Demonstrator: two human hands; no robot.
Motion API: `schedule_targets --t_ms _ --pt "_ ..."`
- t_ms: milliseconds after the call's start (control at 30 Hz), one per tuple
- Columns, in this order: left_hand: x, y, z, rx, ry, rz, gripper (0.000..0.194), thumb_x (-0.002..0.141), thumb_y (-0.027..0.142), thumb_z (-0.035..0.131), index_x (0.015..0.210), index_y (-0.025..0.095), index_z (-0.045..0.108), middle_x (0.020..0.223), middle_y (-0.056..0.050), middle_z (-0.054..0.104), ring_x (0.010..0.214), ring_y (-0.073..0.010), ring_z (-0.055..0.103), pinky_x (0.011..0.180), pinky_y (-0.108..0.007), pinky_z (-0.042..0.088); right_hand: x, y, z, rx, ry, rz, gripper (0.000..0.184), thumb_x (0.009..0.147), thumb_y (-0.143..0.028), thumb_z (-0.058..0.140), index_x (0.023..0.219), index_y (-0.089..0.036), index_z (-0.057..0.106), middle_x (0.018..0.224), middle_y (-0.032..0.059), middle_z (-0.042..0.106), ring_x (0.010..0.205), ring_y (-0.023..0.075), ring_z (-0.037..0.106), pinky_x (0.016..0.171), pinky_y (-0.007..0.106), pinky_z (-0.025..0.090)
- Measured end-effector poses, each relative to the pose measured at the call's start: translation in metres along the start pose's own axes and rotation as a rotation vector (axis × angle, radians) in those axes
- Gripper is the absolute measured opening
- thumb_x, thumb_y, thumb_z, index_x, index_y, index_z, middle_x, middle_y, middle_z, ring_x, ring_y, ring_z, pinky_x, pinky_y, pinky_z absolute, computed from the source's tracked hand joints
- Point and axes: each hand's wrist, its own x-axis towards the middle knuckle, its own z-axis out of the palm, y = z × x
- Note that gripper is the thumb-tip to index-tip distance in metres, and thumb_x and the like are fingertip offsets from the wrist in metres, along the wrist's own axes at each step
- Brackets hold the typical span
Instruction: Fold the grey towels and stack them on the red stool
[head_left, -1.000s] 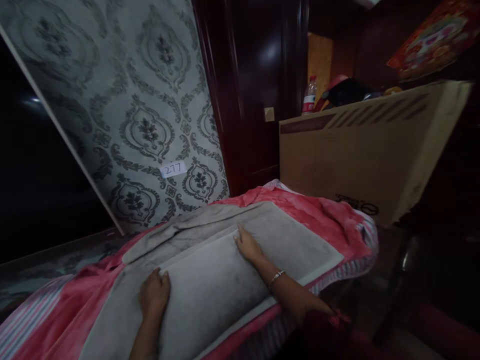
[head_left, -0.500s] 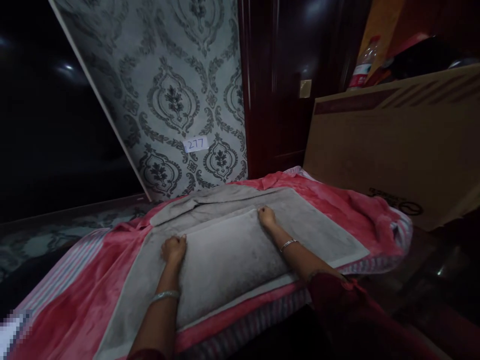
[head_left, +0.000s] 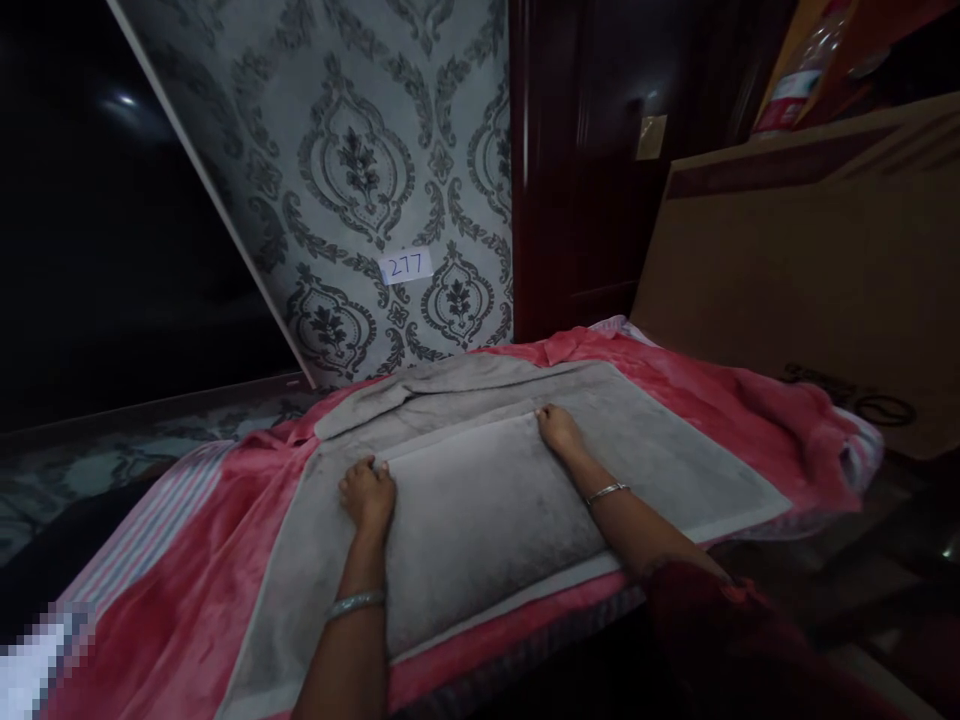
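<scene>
A plump grey pillow (head_left: 480, 530) lies flat on a larger grey cloth (head_left: 690, 460). My left hand (head_left: 368, 495) rests at the pillow's far left corner, fingers loosely bent and a little apart, with the thumb side touching the edge. At the far right corner, my right hand (head_left: 559, 428) is closed in a pinch on the pillow's edge. Its fingertips are partly hidden. Behind the pillow the cloth's far edge is bunched in a fold (head_left: 427, 380).
A pink blanket (head_left: 172, 570) spreads beneath the grey cloth over striped bedding (head_left: 150, 520). A large cardboard box (head_left: 795, 270) stands at right, with a plastic bottle (head_left: 799, 90) behind its top edge. Patterned wall, a paper label (head_left: 406, 265) and a dark screen (head_left: 135, 230) lie beyond.
My left hand's fingers have loosened from a tighter curl at the corner. My right hand stays on its corner. The view has shifted, so everything sits slightly further right.
</scene>
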Motion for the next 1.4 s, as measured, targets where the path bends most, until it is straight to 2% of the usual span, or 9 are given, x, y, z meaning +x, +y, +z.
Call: schedule_targets --t_ms 267,567,700,767,867,967,1033,1200,1400 --pt "-0.004 -0.003 0.006 0.022 -0.023 0.012 0.043 0.095 0.030 0.047 0.129 0.010 0.063 0.137 -0.021 0.056 0.124 -0.0341 0.052 0.099 -0.045 0.044 -0.003 0.010 0.003 -0.050 0.041 -0.009 0.042 0.101 -0.033 0.038 0.119 -0.014 0.071 0.117 0.0164 0.071 0.108 0.0241 0.067 0.088 0.029 0.048" --pt "-0.012 -0.004 -0.002 0.018 -0.064 -0.009 0.039 0.095 0.024 0.045 0.128 0.015 0.064 0.134 -0.017 0.060 0.126 -0.0292 0.054 0.103 -0.040 0.043 0.003 0.022 0.008 -0.102 0.018 -0.050 0.044 0.099 -0.032 0.038 0.118 -0.009 0.071 0.112 0.0209 0.071 0.104 0.0303 0.068 0.083 0.035 0.051" --pt "-0.015 0.000 -0.013 0.022 -0.045 -0.043 0.042 0.093 0.024 0.049 0.131 0.013 0.061 0.138 -0.018 0.058 0.128 -0.0284 0.054 0.105 -0.038 0.043 0.012 0.023 -0.001 -0.113 -0.048 -0.104 0.044 0.098 -0.030 0.041 0.124 -0.008 0.068 0.119 0.0203 0.069 0.109 0.0313 0.066 0.087 0.036 0.052" --pt "-0.021 0.016 -0.019 0.033 -0.027 0.041 0.051 0.091 0.025 0.051 0.140 0.011 0.053 0.149 -0.020 0.048 0.138 -0.0293 0.045 0.111 -0.040 0.039 0.008 0.016 -0.007 -0.103 0.010 -0.204 0.048 0.097 -0.029 0.042 0.136 -0.008 0.060 0.128 0.0198 0.065 0.116 0.0313 0.063 0.093 0.039 0.051" --pt "-0.039 0.056 -0.014 0.046 -0.079 0.372 0.058 0.093 0.031 0.049 0.148 0.013 0.044 0.160 -0.018 0.036 0.149 -0.0279 0.030 0.120 -0.044 0.028 -0.012 0.000 -0.012 -0.135 0.123 -0.454 0.051 0.097 -0.027 0.039 0.143 -0.009 0.053 0.142 0.0184 0.056 0.130 0.0286 0.054 0.108 0.041 0.043" --pt "-0.063 0.095 0.007 0.058 -0.192 0.683 0.059 0.096 0.040 0.045 0.151 0.020 0.040 0.163 -0.011 0.033 0.152 -0.0251 0.024 0.123 -0.049 0.021 -0.038 -0.012 -0.004 -0.251 0.087 -0.588 0.052 0.100 -0.030 0.034 0.146 -0.014 0.050 0.153 0.0152 0.044 0.142 0.0292 0.040 0.116 0.051 0.032" --pt "-0.076 0.106 0.026 0.088 -0.261 0.783 0.060 0.097 0.044 0.042 0.153 0.022 0.039 0.164 -0.009 0.031 0.153 -0.0253 0.022 0.124 -0.053 0.017 -0.050 -0.012 0.004 -0.329 0.032 -0.604 0.054 0.101 -0.036 0.032 0.150 -0.020 0.046 0.158 0.0115 0.038 0.146 0.0314 0.032 0.116 0.059 0.028" --pt "-0.085 0.102 0.052 0.143 -0.316 0.797 0.065 0.099 0.049 0.035 0.155 0.017 0.035 0.164 -0.013 0.030 0.153 -0.0274 0.020 0.125 -0.053 0.014 -0.059 0.000 0.017 -0.356 -0.048 -0.594 0.056 0.102 -0.044 0.032 0.155 -0.025 0.038 0.162 0.0086 0.032 0.149 0.0313 0.025 0.117 0.057 0.024" --pt "-0.059 0.077 0.027 0.256 -0.336 0.643 0.071 0.097 0.057 0.035 0.155 0.016 0.035 0.164 -0.014 0.029 0.153 -0.0291 0.021 0.124 -0.053 0.012 -0.056 0.002 0.015 -0.323 -0.045 -0.590 0.056 0.103 -0.044 0.032 0.154 -0.024 0.039 0.161 0.0087 0.032 0.149 0.0321 0.024 0.117 0.058 0.023"
